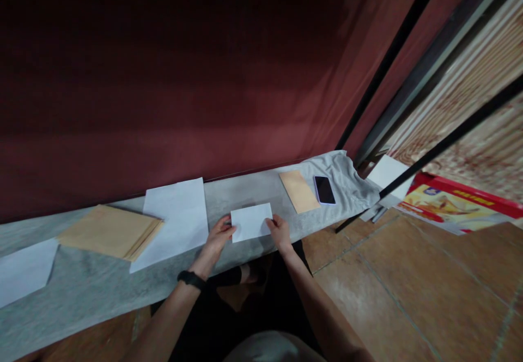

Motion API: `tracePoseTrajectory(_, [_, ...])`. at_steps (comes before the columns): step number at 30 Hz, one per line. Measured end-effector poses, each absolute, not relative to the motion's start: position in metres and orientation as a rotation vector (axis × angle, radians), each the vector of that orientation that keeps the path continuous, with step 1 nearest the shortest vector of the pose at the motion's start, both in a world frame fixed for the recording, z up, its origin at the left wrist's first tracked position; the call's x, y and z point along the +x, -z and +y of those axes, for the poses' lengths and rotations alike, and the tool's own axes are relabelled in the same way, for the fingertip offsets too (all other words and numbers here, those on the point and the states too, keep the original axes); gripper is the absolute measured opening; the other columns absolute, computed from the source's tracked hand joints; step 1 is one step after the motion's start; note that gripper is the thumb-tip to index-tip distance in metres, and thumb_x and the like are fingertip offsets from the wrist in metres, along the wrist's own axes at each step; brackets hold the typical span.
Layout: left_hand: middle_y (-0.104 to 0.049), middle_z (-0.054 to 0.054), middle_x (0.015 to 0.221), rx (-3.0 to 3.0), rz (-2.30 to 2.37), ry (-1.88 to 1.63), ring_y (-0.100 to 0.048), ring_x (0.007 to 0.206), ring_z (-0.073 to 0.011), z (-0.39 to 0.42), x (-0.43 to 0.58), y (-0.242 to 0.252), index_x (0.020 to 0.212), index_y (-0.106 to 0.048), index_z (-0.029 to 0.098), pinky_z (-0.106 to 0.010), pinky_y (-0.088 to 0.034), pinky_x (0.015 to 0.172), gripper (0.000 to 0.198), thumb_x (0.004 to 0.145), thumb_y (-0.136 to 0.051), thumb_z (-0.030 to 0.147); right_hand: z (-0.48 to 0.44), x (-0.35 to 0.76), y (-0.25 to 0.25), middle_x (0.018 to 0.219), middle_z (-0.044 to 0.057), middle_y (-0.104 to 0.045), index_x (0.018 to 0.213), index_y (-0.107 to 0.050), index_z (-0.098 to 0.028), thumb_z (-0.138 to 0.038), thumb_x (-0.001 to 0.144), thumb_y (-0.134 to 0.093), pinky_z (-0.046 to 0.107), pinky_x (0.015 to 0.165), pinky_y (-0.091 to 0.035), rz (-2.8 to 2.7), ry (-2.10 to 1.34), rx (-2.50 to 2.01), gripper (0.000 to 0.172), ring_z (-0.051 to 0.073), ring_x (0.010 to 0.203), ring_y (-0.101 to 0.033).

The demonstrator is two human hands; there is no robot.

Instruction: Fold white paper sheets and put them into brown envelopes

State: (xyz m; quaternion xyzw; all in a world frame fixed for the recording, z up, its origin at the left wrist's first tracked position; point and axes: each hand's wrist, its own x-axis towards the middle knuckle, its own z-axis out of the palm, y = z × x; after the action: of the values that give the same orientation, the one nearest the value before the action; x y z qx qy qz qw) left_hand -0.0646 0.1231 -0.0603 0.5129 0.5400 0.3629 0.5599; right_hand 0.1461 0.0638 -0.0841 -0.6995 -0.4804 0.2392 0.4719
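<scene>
A small folded white paper (251, 221) lies on the grey cloth-covered bench (102, 286) in front of me. My left hand (219, 235) pinches its left edge, and a black band sits on that wrist. My right hand (279, 229) grips the paper's right edge with curled fingers. Both hands rest low on the bench surface.
A stack of white sheets (175, 221) and a pile of tan envelopes (110, 231) lie to the left, with another white sheet (24, 269) further left. A single tan envelope (299, 190) and a black phone (324, 189) lie to the right. A red wall rises behind.
</scene>
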Motion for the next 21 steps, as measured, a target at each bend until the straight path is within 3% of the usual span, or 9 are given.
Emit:
tracePoseTrajectory(4, [-0.065,0.004,0.068,1.393,1.363,-0.856,-0.061,0.058,-0.0144,0.127,-0.061,0.073,0.14,-0.049,0.014,-0.027,-0.048,0.058,0.068,0.076,-0.065,0.033,0.064,0.143,0.084,0.074,0.005,-0.071,0.094,-0.069,-0.019,-0.035,0.095,-0.048,0.028,0.063,-0.049,-1.211,-0.518,-1.807,0.026,0.021,0.068,-0.066])
tracePoseTrajectory(8, [-0.065,0.003,0.07,1.663,1.495,-0.873,-0.063,0.065,-0.0157,0.131,-0.053,0.074,0.134,-0.056,0.017,-0.029,-0.052,0.067,0.056,0.077,-0.061,0.019,0.063,0.143,0.083,0.109,0.012,-0.072,0.125,-0.061,-0.018,-0.027,0.097,-0.048,0.033,0.083,-0.05,-1.355,-0.338,-1.947,0.031,0.025,0.098,-0.068])
tracePoseTrajectory(11, [-0.068,-0.002,0.085,1.832,1.599,-0.869,-0.067,0.076,-0.0178,0.127,-0.047,0.076,0.129,-0.06,0.019,-0.032,-0.055,0.077,0.049,0.079,-0.059,0.014,0.063,0.143,0.08,0.119,0.015,-0.068,0.139,-0.051,-0.014,-0.022,0.099,-0.047,0.035,0.093,-0.048,-1.538,-0.132,-2.063,0.041,0.026,0.108,-0.063])
tracePoseTrajectory(14, [-0.068,-0.008,0.105,1.997,1.639,-0.882,-0.068,0.091,-0.0208,0.12,-0.044,0.078,0.128,-0.061,0.018,-0.036,-0.056,0.089,0.047,0.082,-0.056,0.011,0.064,0.143,0.076,0.118,0.016,-0.066,0.14,-0.051,-0.011,-0.02,0.099,-0.049,0.039,0.094,-0.048,-1.612,-0.049,-2.111,0.042,0.027,0.107,-0.061])
tracePoseTrajectory(17, [-0.064,-0.013,0.12,2.167,1.64,-0.806,-0.068,0.099,-0.0226,0.113,-0.042,0.075,0.127,-0.062,0.015,-0.037,-0.055,0.093,0.043,0.086,-0.051,0.01,0.06,0.137,0.075,0.131,0.018,-0.061,0.14,-0.052,-0.01,-0.021,0.1,-0.047,0.041,0.099,-0.045,-1.674,-0.023,-2.066,0.042,0.028,0.117,-0.057])
tracePoseTrajectory(21, [-0.063,-0.016,0.129,2.408,1.688,-0.656,-0.064,0.112,-0.0268,0.099,-0.035,0.071,0.128,-0.063,0.015,-0.042,-0.052,0.099,0.04,0.094,-0.042,0.015,0.049,0.119,0.084,0.151,0.013,-0.05,0.144,-0.05,-0.013,-0.03,0.104,-0.043,0.042,0.115,-0.032,-1.869,-0.033,-1.877,0.045,0.026,0.138,-0.044])
